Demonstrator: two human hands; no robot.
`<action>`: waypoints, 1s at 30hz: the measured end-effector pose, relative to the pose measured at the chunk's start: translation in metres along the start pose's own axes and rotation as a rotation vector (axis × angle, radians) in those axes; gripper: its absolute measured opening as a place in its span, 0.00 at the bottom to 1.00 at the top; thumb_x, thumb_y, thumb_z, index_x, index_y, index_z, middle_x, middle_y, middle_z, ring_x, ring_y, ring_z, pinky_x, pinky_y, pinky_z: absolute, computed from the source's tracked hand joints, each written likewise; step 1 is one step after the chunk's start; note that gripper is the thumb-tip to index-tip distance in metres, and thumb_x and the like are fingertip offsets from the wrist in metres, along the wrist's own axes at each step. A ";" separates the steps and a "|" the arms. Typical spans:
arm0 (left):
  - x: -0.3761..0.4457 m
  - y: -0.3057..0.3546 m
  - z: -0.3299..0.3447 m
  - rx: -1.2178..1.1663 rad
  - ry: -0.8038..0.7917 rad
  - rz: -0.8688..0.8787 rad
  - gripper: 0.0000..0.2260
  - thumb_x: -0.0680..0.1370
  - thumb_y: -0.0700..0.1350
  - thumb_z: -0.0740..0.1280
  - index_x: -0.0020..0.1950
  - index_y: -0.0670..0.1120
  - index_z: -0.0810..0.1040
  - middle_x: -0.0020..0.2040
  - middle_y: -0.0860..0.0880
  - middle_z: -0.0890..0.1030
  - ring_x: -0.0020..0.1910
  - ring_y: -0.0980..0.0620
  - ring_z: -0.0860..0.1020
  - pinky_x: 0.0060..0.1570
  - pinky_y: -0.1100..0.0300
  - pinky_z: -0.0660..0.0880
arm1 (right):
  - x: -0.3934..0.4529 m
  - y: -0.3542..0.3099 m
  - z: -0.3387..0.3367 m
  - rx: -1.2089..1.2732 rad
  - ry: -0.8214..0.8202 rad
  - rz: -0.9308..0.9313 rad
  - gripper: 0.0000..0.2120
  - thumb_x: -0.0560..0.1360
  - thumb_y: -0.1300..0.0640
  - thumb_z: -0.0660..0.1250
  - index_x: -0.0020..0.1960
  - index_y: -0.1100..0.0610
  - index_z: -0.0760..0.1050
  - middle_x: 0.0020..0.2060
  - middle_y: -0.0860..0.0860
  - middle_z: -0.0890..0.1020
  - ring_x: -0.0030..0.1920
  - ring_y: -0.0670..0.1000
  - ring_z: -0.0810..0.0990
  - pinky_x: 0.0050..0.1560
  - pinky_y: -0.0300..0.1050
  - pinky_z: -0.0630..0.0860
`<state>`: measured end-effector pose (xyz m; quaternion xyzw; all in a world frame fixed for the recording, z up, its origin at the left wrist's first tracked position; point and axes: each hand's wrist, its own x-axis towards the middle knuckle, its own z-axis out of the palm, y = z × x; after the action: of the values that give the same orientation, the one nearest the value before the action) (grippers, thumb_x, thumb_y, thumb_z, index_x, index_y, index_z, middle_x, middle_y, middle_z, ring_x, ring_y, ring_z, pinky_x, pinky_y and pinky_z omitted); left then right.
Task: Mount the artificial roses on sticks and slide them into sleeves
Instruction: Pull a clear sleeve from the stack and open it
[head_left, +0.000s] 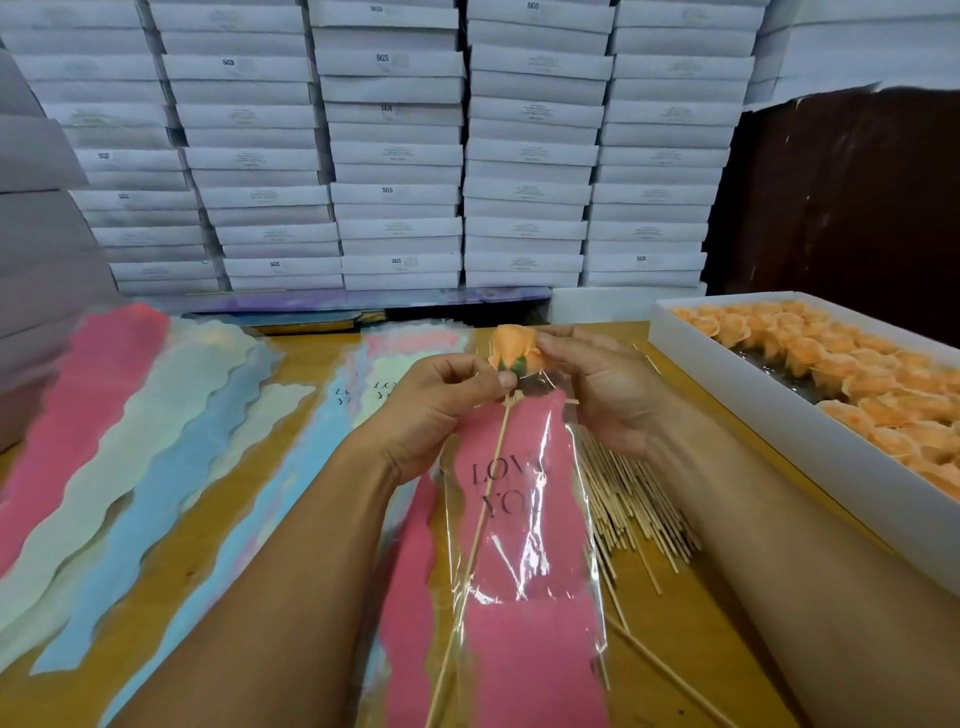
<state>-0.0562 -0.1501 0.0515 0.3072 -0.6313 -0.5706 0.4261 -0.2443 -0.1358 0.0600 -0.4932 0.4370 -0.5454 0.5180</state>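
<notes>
An orange artificial rose (511, 345) with a green base sits on top of a thin wooden stick (480, 525) that runs down toward the lower edge. My left hand (434, 410) pinches the stick just under the bloom. My right hand (602, 387) holds the rose head with its fingertips. Under the stick lies a pink sleeve (524, 519) with clear film and dark "LOVE YOU" lettering; whether the stick is inside it I cannot tell.
A white box (748, 410) full of orange roses stands at the right. Loose sticks (631, 501) lie piled under my right wrist. Fanned pink, cream and blue sleeves (156, 452) cover the wooden table's left. White boxes (395, 150) are stacked behind.
</notes>
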 end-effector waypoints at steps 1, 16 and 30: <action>0.000 0.000 0.000 -0.015 0.020 0.005 0.08 0.67 0.47 0.75 0.38 0.44 0.81 0.39 0.48 0.80 0.38 0.53 0.77 0.41 0.61 0.74 | 0.000 0.000 -0.001 -0.013 -0.003 -0.004 0.13 0.79 0.56 0.69 0.62 0.58 0.78 0.46 0.52 0.84 0.45 0.53 0.81 0.44 0.49 0.74; 0.002 -0.001 0.005 -0.147 0.034 -0.004 0.06 0.73 0.40 0.72 0.36 0.45 0.79 0.34 0.49 0.81 0.31 0.56 0.79 0.31 0.64 0.76 | -0.003 -0.001 -0.001 -0.154 -0.060 0.101 0.25 0.81 0.37 0.58 0.47 0.56 0.82 0.39 0.51 0.81 0.41 0.49 0.77 0.40 0.45 0.74; 0.007 0.000 0.006 -0.227 0.136 0.012 0.10 0.74 0.38 0.72 0.34 0.45 0.79 0.40 0.43 0.78 0.35 0.49 0.76 0.37 0.58 0.77 | -0.006 0.005 0.003 0.025 -0.139 0.184 0.21 0.77 0.37 0.65 0.52 0.54 0.81 0.39 0.52 0.84 0.34 0.49 0.82 0.32 0.44 0.78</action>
<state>-0.0646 -0.1539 0.0531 0.2910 -0.5343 -0.6136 0.5033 -0.2411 -0.1302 0.0546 -0.4813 0.4366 -0.4655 0.6009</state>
